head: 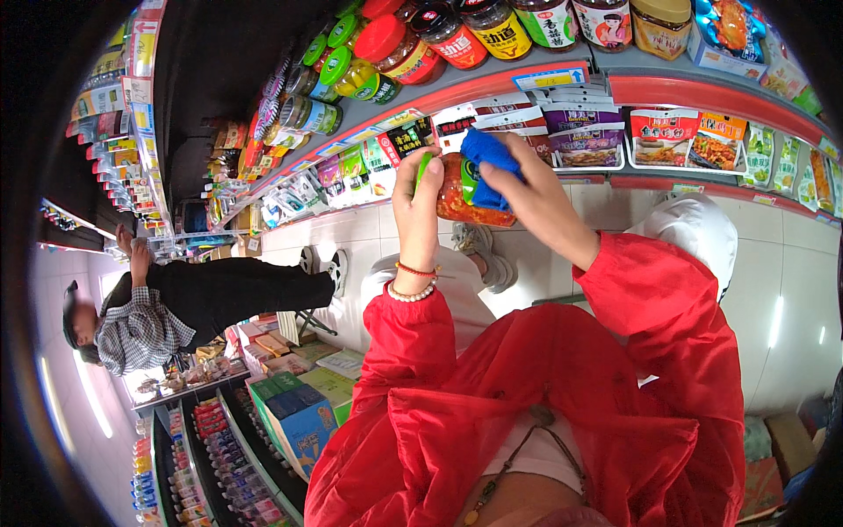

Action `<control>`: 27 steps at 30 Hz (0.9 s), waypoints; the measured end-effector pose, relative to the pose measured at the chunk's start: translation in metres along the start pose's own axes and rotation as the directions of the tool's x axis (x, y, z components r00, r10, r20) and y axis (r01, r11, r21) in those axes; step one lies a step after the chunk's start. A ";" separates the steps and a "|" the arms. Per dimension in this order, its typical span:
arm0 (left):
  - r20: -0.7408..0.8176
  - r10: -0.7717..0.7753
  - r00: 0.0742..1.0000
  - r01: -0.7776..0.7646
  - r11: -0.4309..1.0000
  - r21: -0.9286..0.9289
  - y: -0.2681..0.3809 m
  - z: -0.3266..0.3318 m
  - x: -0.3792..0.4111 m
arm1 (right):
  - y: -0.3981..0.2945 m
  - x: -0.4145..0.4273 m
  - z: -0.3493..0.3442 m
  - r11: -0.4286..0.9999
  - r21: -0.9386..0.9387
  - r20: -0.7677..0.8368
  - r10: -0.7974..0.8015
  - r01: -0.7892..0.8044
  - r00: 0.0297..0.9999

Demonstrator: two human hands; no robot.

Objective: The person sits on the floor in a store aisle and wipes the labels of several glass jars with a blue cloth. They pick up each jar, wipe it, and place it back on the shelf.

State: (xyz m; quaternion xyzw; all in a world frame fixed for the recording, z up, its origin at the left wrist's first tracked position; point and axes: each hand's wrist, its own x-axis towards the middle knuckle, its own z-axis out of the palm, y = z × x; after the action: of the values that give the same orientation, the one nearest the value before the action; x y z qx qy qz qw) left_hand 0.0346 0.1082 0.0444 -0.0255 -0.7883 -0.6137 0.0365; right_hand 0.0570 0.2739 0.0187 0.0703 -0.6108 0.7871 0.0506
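A glass jar of red chopped chili point(471, 205) with a green lid lies tilted on its side before me, above the aisle floor. My left hand point(418, 191) grips it at the lid end, thumb and fingers around the green lid. A blue cloth point(490, 165) is pressed against the jar's side and label by my right hand point(520, 181). The cloth hides part of the label. Behind the jar, flat seasoning packets point(585, 135) stand on the lower shelf.
Sauce jars point(497, 29) and green-lidded pickle jars point(359, 76) line the upper shelf with its red edge point(691, 92). Another person point(141, 323) stands farther down the aisle at left. Cartons point(296, 415) and shelves of bottles point(230, 454) are at lower left.
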 end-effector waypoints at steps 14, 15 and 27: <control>0.120 -0.382 0.916 0.362 0.662 -0.656 -0.003 -0.012 0.012 | -0.002 -0.007 -0.001 0.303 -0.566 0.464 -0.651 0.766 0.601; 0.116 -0.376 0.919 0.350 0.646 -0.679 -0.001 -0.014 0.012 | -0.003 -0.006 0.000 0.448 -0.522 0.382 -0.638 0.725 0.669; -0.157 0.200 0.967 -0.234 0.942 -0.242 0.037 0.000 -0.001 | 0.011 0.000 0.002 0.264 0.780 0.389 0.506 -0.567 0.770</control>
State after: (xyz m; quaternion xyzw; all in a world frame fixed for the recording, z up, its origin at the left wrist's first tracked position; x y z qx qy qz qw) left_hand 0.0386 0.1171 0.0802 -0.0765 -0.6899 -0.7037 0.1518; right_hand 0.0556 0.2690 0.0088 -0.1011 -0.1138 0.9480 -0.2796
